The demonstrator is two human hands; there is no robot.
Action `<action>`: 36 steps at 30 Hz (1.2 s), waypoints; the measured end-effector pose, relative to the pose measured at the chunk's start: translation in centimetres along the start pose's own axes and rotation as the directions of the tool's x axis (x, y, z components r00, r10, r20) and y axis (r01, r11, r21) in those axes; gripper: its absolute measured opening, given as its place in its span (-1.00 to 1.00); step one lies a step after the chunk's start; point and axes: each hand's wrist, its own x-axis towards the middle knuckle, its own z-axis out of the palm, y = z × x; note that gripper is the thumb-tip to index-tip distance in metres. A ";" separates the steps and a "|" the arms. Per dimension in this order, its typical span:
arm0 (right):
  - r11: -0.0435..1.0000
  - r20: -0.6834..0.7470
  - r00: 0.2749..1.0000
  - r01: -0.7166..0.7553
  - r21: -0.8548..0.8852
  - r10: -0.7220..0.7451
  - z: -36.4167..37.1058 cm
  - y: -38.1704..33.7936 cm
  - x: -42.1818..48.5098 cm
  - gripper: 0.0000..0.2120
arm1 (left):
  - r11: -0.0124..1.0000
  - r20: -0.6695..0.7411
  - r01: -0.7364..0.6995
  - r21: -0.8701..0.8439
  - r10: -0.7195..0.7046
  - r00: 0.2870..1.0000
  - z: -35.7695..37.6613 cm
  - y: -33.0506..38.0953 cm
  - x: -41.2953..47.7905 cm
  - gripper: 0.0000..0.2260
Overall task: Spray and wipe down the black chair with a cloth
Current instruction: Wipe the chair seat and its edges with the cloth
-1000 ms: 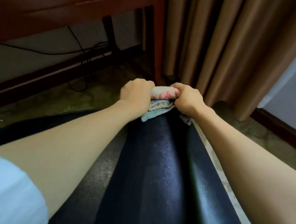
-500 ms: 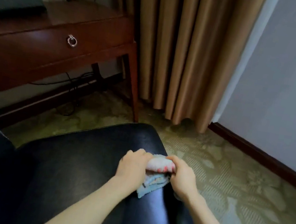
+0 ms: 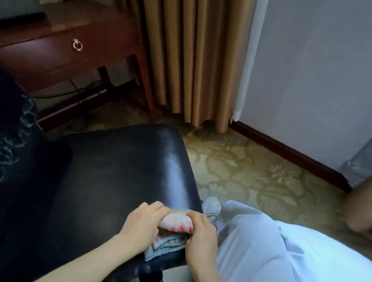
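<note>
The black chair [image 3: 112, 168] fills the lower left, its glossy seat facing me and its worn backrest at the far left. A bunched cloth [image 3: 175, 223], white with red marks on top and light blue below, rests on the seat's near right edge. My left hand [image 3: 142, 223] grips the cloth's left side. My right hand [image 3: 201, 237] grips its right side. Both hands press the cloth against the seat edge. No spray bottle is in view.
A dark wooden desk [image 3: 55, 52] with a ring-pull drawer stands behind the chair, cables underneath. Tan curtains [image 3: 185, 43] hang at the back. A grey wall with a dark skirting board [image 3: 288, 152] runs right. Patterned carpet [image 3: 247, 177] lies beyond my light-trousered legs [image 3: 258, 262].
The cloth and both hands have slid along the seat edge from its far end toward me. My view has risen and pulled back, showing more of the desk, wall and my legs.
</note>
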 end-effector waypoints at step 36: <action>0.978 0.148 0.970 -0.201 0.051 0.191 1.1 0.4 7.4 -0.48 | 0.987 -0.070 -0.010 0.158 0.022 0.997 -1.2 -0.2 8.3 -0.68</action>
